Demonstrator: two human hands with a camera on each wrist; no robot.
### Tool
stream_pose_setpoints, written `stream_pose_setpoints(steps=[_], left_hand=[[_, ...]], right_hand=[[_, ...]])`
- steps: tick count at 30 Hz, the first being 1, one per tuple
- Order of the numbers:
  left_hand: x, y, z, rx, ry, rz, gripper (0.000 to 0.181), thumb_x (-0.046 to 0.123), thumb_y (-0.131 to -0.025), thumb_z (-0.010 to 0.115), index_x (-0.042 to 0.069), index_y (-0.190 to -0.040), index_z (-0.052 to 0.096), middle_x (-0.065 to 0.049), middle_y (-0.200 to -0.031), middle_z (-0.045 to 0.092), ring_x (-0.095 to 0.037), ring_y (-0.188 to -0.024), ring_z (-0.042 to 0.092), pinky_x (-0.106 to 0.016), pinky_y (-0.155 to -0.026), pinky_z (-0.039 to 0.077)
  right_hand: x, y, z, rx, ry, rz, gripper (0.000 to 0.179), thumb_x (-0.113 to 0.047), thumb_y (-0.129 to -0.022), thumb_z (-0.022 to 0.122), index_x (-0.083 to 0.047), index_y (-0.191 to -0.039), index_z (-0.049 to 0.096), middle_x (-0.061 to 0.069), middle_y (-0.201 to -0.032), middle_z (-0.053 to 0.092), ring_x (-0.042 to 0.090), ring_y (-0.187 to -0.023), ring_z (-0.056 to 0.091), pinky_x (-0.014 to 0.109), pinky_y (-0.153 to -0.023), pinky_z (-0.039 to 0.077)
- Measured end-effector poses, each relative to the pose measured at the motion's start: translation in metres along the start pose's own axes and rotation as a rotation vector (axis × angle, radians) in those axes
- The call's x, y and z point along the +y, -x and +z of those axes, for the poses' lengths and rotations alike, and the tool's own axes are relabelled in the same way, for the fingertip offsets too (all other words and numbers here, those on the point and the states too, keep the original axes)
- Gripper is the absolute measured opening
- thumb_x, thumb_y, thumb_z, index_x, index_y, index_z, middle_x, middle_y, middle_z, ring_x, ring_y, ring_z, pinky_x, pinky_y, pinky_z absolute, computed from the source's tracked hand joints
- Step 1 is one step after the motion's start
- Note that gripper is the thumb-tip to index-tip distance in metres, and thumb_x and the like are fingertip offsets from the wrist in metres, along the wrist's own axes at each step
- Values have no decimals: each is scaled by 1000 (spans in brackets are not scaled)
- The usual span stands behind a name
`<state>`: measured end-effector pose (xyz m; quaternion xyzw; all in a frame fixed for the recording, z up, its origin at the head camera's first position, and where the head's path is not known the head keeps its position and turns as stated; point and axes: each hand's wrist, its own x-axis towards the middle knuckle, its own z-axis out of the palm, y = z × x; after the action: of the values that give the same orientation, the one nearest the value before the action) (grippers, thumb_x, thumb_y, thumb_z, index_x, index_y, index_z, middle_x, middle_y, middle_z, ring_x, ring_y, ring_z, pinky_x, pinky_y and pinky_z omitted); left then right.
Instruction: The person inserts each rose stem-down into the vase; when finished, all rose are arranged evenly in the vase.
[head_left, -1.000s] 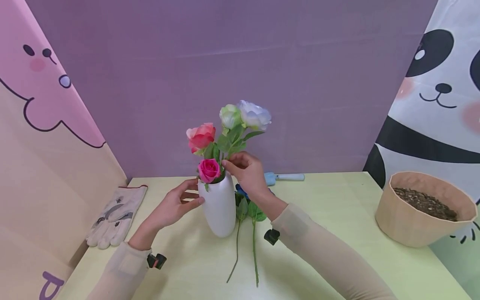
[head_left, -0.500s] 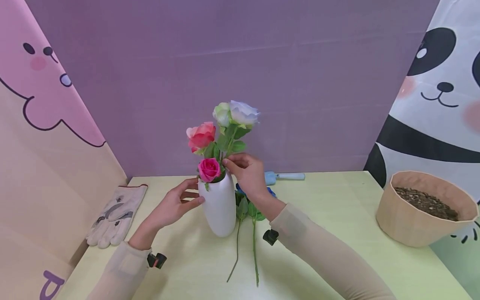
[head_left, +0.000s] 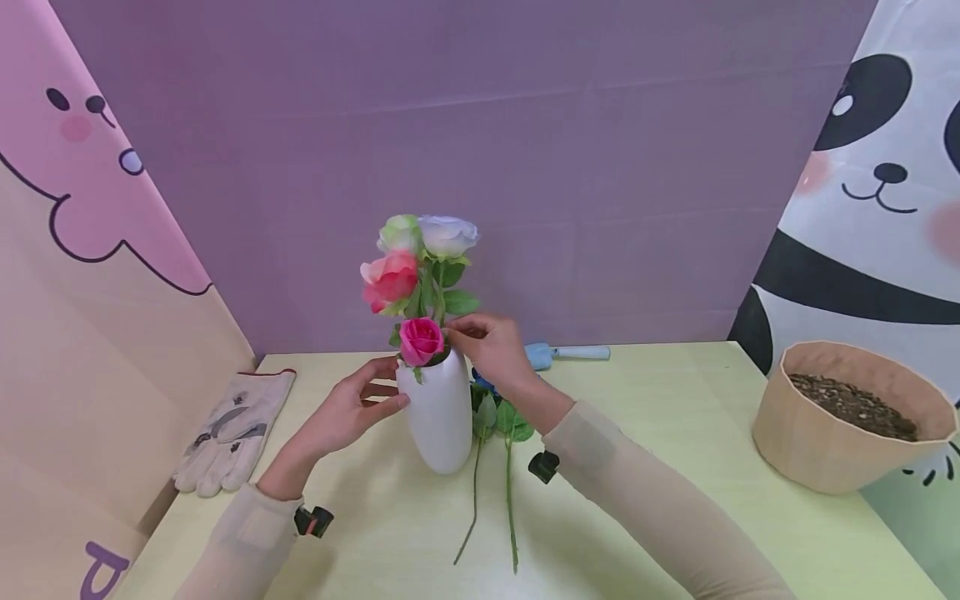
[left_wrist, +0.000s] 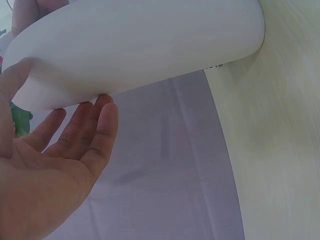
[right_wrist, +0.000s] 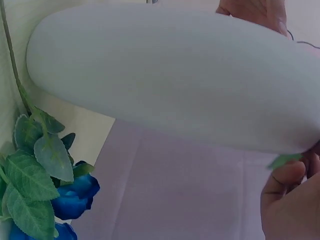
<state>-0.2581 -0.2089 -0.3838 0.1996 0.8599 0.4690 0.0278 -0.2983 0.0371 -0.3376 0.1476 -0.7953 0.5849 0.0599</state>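
Before the grips, two flower stems [head_left: 512, 508] lie on the table [head_left: 675, 404]. Left hand [head_left: 352, 410]: gripping the white vase [head_left: 438, 421] below its rim; right hand [head_left: 495, 350]: pinching the stem of the white flower [head_left: 447, 237] at the mouth. Beyond, the table reaches its far edge, a blue tool [head_left: 577, 353] alongside.

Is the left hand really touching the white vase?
Touching. The left wrist view shows it: the left hand has its thumb tip on one side of the white vase and fingertips against another.
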Motion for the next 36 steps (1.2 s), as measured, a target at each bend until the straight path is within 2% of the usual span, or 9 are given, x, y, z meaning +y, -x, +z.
stream_pose_setpoints(steps=[3, 6, 10, 16, 21, 25, 29, 36], left_hand=[[1, 1, 0, 0, 4, 6, 65, 34, -95, 69, 16, -149, 40, -14, -141, 53, -37, -125, 60, -43, -95, 58], [2, 1, 0, 0, 8, -5, 65, 35, -94, 69, 18, -150, 40, -13, -141, 53, -36, -125, 60, -42, -95, 58], [2, 1, 1, -2, 4, -14, 65, 35, -94, 69, 19, -149, 40, -12, -141, 53, -35, -125, 60, -42, -95, 58], [2, 0, 0, -10, 6, -5, 64, 34, -95, 69, 16, -149, 40, -14, -142, 52, -39, -127, 58, -43, -96, 58], [1, -1, 0, -9, 6, -3, 65, 33, -96, 68, 14, -150, 39, -15, -143, 51, -40, -127, 57, -43, -97, 57], [2, -2, -1, -2, -1, 7, 65, 32, -95, 68, 14, -150, 39, -15, -142, 52, -39, -127, 58, -43, -97, 57], [2, -1, -1, -1, -2, 9, 65, 32, -95, 68, 13, -150, 39, -15, -142, 52, -39, -127, 58, -43, -97, 57], [0, 0, 0, -4, 7, -5, 66, 34, -95, 68, 14, -150, 39, -15, -143, 51, -40, -128, 57, -43, -96, 58]], right_hand=[[-1, -1, -2, -36, 11, 15, 22, -22, -95, 69, -10, -110, 77, 9, -111, 73, 24, -102, 67, 36, -86, 59], [0, -2, -4, -55, -19, 34, 23, -23, -95, 69, -10, -112, 76, 8, -118, 72, 24, -108, 66, 37, -90, 58], [3, 0, -5, -60, -58, 48, 26, -26, -95, 69, -11, -115, 76, 7, -120, 72, 22, -106, 65, 33, -85, 58], [3, 6, -9, -75, -94, 74, 27, -29, -96, 68, -14, -118, 74, 6, -118, 71, 23, -103, 64, 36, -85, 58], [5, 9, -16, -108, -108, 110, 28, -34, -96, 67, -18, -119, 73, 3, -112, 68, 28, -94, 61, 28, -69, 54], [10, 10, -23, -109, -125, 121, 28, -33, -97, 66, -17, -119, 71, 2, -105, 68, 22, -81, 60, 25, -59, 49], [20, 13, -30, -114, -118, 135, 27, -30, -97, 65, -15, -119, 69, 2, -102, 68, 21, -78, 62, 26, -58, 50], [38, 21, -37, -156, -81, 185, 29, -30, -97, 66, -13, -120, 67, 13, -112, 70, 27, -84, 64, 30, -61, 52]])
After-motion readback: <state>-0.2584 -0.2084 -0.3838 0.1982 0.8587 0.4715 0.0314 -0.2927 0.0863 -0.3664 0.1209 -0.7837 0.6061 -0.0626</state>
